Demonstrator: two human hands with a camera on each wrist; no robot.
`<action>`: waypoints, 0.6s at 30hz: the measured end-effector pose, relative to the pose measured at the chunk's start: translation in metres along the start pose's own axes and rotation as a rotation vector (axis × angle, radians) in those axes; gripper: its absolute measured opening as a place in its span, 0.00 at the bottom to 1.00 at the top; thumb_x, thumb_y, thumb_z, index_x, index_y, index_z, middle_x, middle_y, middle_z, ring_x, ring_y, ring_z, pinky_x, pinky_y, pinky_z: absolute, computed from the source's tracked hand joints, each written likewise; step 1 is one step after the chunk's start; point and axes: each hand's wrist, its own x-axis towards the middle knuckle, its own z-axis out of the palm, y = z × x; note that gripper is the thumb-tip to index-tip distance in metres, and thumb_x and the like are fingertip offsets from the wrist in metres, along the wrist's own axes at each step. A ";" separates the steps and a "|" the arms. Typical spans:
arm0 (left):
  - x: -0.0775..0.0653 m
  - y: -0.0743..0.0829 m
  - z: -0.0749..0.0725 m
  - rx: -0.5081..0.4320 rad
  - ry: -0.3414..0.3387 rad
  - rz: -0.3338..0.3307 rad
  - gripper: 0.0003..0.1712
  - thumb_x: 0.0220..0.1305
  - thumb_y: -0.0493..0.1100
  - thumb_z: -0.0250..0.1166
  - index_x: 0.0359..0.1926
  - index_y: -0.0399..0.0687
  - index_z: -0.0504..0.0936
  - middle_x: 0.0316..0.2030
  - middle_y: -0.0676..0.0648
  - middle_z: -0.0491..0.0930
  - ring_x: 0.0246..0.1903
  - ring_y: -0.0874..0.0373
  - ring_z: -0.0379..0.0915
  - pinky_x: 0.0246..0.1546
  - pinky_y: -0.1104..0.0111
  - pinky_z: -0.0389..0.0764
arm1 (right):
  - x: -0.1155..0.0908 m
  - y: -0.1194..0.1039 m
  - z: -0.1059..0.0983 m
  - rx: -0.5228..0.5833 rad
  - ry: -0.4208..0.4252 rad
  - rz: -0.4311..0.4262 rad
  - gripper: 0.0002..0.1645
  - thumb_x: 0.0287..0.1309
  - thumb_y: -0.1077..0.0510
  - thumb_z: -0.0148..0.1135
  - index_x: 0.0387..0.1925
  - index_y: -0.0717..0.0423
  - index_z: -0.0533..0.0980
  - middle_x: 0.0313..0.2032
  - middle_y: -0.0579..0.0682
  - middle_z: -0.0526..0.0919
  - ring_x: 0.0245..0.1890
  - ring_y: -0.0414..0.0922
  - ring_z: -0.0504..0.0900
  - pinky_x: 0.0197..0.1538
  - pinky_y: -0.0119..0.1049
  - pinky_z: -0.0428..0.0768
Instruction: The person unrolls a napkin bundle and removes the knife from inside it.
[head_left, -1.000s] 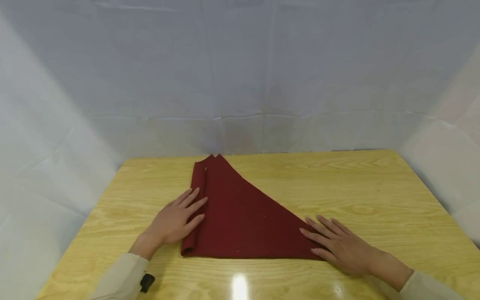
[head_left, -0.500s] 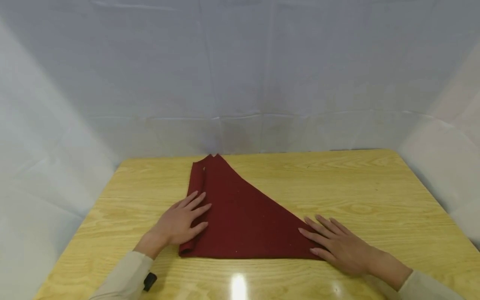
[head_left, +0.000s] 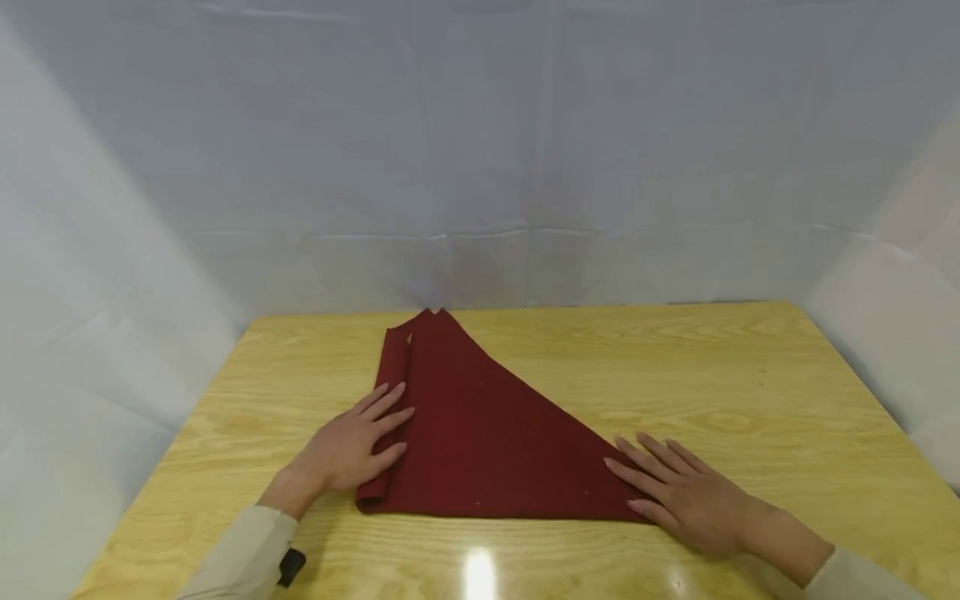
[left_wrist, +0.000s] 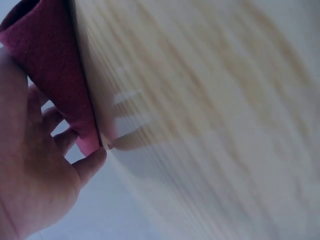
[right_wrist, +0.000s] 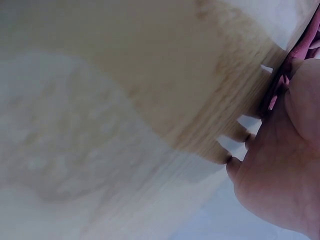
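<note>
A dark red cloth (head_left: 495, 433) lies on the wooden table, roughly triangular, with its left side rolled into a narrow tube. Across that roll rests my left hand (head_left: 345, 446), fingers spread and lightly bent over its top. The left wrist view shows the rolled cloth (left_wrist: 55, 65) standing above the table beside the fingers. My right hand (head_left: 697, 500) lies flat at the cloth's right corner, its fingertips on the fabric and its fingers spread. From the right wrist, that hand (right_wrist: 285, 165) is seen low on the table, with a strip of red cloth (right_wrist: 302, 45) at the edge of view.
The pale wooden table (head_left: 712, 367) extends around the cloth. White sheeting (head_left: 480, 167) hangs behind it and at both sides. A small black object (head_left: 292, 567) sits at the left sleeve (head_left: 243, 554).
My left hand shifts slightly over the roll, first a little to the right, then back left. The right hand stays at the corner, and the cloth keeps nearly the same shape.
</note>
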 end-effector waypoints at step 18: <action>0.015 0.018 -0.003 0.016 -0.033 0.021 0.30 0.70 0.56 0.53 0.66 0.46 0.70 0.72 0.43 0.53 0.71 0.46 0.44 0.63 0.53 0.61 | -0.018 0.008 -0.006 -0.122 0.037 -0.009 0.31 0.72 0.48 0.46 0.72 0.49 0.58 0.72 0.52 0.54 0.72 0.49 0.47 0.68 0.31 0.26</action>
